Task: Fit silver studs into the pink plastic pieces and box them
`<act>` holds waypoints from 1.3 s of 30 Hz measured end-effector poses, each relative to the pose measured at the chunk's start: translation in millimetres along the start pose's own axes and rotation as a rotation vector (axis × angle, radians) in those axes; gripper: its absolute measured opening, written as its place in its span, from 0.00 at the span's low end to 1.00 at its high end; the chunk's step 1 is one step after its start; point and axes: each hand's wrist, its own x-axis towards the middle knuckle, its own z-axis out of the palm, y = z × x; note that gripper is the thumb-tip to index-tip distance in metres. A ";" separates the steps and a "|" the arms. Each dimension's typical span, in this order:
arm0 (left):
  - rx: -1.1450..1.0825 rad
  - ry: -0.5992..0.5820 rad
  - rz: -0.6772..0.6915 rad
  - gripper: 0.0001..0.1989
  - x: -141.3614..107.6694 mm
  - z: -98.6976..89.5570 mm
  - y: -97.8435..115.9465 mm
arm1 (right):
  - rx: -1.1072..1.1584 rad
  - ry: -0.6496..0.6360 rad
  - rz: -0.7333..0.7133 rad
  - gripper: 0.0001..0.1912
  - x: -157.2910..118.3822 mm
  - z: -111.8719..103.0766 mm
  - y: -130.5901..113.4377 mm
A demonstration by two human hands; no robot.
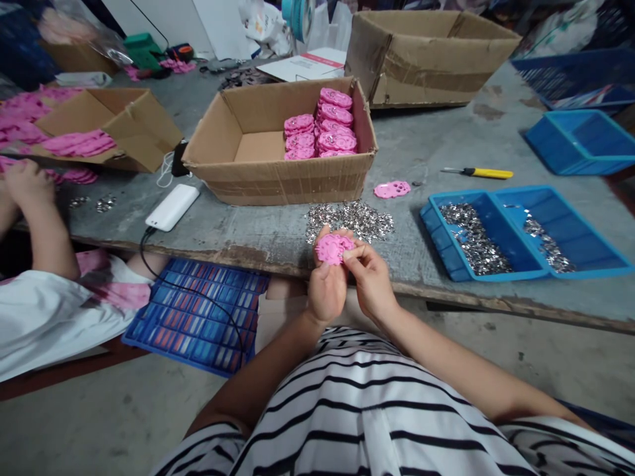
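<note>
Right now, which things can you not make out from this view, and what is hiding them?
- Head view: whatever the right hand may pinch; fingers cover it.
- Head view: underside of the pink piece; the left hand hides it.
- Head view: floor of the back cardboard box; its front wall blocks it.
- Head view: single shapes in the metal heap; too small.

Co-worker (49, 311) cut off at left
</note>
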 end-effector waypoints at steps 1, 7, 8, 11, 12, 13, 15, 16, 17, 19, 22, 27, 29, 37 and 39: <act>-0.004 -0.009 0.000 0.31 -0.3 -0.2 -0.2 | 0.015 -0.001 0.007 0.13 -0.7 0.7 0.6; 0.064 0.065 -0.049 0.33 1.5 -3.9 3.0 | -0.058 0.038 -0.089 0.11 11.3 -23.4 -12.9; 0.072 0.067 -0.054 0.32 2.4 -5.2 4.7 | -0.121 0.084 -0.176 0.10 19.0 -36.0 -20.0; 0.095 0.061 -0.059 0.30 5.6 -10.6 10.7 | -0.402 0.270 -0.463 0.08 48.1 -86.1 -46.8; 0.106 0.066 -0.059 0.29 6.9 -12.7 12.6 | -0.563 0.335 -0.502 0.07 57.1 -104.1 -55.6; 0.117 0.075 -0.059 0.29 8.4 -14.8 14.0 | -0.764 0.368 -0.467 0.05 64.4 -120.7 -63.3; 0.139 0.096 -0.067 0.29 12.2 -18.2 15.0 | -1.152 0.313 -0.222 0.06 72.7 -146.3 -73.3; 0.150 0.102 -0.077 0.28 14.4 -19.3 14.3 | -1.294 0.247 -0.077 0.09 73.9 -154.0 -75.1; 0.160 0.102 -0.095 0.27 16.7 -19.7 12.6 | -1.386 0.179 0.034 0.11 74.0 -158.5 -75.0; 0.179 0.082 -0.156 0.25 21.2 -18.9 7.4 | -1.436 0.074 0.102 0.11 73.1 -159.8 -70.6; 0.189 0.017 -0.281 0.22 26.2 -16.1 -1.3 | -1.351 0.014 0.035 0.13 76.4 -156.0 -62.7; 0.160 -0.053 -0.376 0.22 29.6 -18.1 -4.8 | -1.527 0.019 0.052 0.12 89.6 -160.7 -59.6; 0.144 -0.062 -0.374 0.22 29.6 -20.5 -4.3 | -1.630 -0.028 0.110 0.11 91.5 -160.1 -60.6; 0.237 -0.102 -0.368 0.23 30.9 -23.5 -10.0 | -1.784 -0.106 0.203 0.14 88.6 -146.4 -72.5; 0.244 -0.109 -0.374 0.23 31.8 -23.9 -11.2 | -1.764 -0.085 0.190 0.14 88.3 -148.5 -74.4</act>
